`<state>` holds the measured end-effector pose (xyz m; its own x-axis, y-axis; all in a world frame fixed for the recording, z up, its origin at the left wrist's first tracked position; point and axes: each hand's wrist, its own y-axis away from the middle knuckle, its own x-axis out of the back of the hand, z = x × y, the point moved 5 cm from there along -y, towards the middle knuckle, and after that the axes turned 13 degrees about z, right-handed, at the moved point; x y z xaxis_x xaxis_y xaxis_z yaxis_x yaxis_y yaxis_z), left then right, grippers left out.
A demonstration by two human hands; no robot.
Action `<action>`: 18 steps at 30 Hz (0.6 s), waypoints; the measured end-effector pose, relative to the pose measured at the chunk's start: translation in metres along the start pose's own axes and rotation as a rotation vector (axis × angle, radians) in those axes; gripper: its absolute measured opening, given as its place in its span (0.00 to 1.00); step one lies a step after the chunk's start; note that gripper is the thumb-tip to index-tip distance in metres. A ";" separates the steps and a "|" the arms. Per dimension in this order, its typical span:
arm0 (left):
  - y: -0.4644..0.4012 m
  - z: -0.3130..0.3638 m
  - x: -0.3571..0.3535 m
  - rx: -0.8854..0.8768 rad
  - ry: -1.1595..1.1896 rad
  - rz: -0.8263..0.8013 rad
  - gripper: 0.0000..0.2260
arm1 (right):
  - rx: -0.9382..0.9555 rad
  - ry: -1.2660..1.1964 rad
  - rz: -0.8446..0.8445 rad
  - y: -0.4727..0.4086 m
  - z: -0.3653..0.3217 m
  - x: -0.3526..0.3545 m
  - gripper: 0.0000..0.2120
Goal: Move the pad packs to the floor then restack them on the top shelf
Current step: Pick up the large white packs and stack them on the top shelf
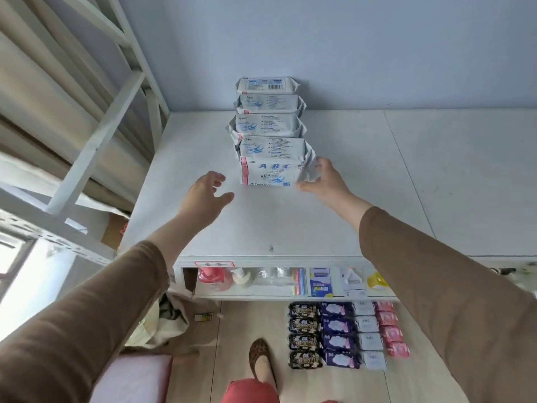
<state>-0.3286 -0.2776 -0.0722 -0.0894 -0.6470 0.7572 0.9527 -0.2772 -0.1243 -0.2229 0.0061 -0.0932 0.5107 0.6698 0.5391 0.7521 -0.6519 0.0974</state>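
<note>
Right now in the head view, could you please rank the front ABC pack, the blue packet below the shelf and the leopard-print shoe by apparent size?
1. ABC pack
2. Leopard-print shoe
3. Blue packet
The shoe and packet look close, and depth differs, so that order is unsure.

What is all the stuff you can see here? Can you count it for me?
white pad packs: five, white with blue print, in a row on the top shelf, running back to the wall
black packs: four, floor column
purple packs: four, floor, beside the black ones
small white packs: four, floor
pink packs: four, floor, rightmost column
pink bottle: one, shelf below
blue packet: one, shelf below
shoe: one, spotted brown, floor
left hand: open, not touching the packs
right hand: grips the nearest pack's end
</note>
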 end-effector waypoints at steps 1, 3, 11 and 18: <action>0.011 0.005 -0.003 -0.007 -0.005 0.000 0.18 | -0.001 0.007 0.018 0.010 0.006 0.006 0.40; 0.038 0.017 -0.010 -0.021 -0.008 0.000 0.18 | 0.002 -0.017 0.043 0.035 0.017 0.020 0.37; 0.191 0.058 -0.048 -0.072 0.144 0.055 0.07 | 0.248 -0.061 0.049 0.175 0.081 0.100 0.13; 0.328 0.002 -0.138 0.090 0.061 -0.208 0.07 | 0.012 -0.002 -0.051 0.269 0.237 0.088 0.09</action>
<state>-0.0028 -0.2778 -0.2161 -0.3015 -0.6248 0.7202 0.9336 -0.3467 0.0902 0.1227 -0.0260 -0.2178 0.4725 0.7024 0.5323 0.7819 -0.6128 0.1145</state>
